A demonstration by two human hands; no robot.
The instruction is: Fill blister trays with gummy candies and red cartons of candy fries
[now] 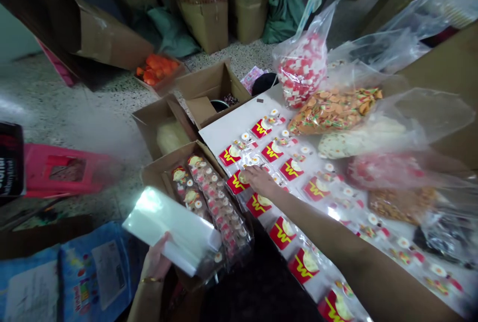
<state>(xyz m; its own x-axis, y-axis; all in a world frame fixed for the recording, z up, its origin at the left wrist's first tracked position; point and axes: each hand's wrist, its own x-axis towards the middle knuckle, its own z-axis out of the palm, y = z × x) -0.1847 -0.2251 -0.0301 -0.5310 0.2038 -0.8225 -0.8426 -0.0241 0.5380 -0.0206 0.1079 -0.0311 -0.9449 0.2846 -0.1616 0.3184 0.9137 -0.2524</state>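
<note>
In my left hand [159, 257], closed at its lower edge, is a stack of glossy whitish plastic bags [160, 217]. The stack hangs over a cardboard carton [155, 175] filled with clear packs of small toy pieces [214, 190]. My right hand [257, 181] stretches across the table edge. Its fingers lie outstretched on a small clear packet with a red and yellow card [238, 182]. Similar packets, such as this one [282, 232], lie in rows on the white tabletop [224, 128]. They hold small egg-like and other food-shaped pieces.
Along the table's right side sit bags of red-and-white pieces [300, 70], orange pieces [336, 108] and brown pieces [401, 202]. An open box [224, 80] stands beyond the table. On the left are orange items [157, 68], a pink container [67, 170] and blue packages [95, 272].
</note>
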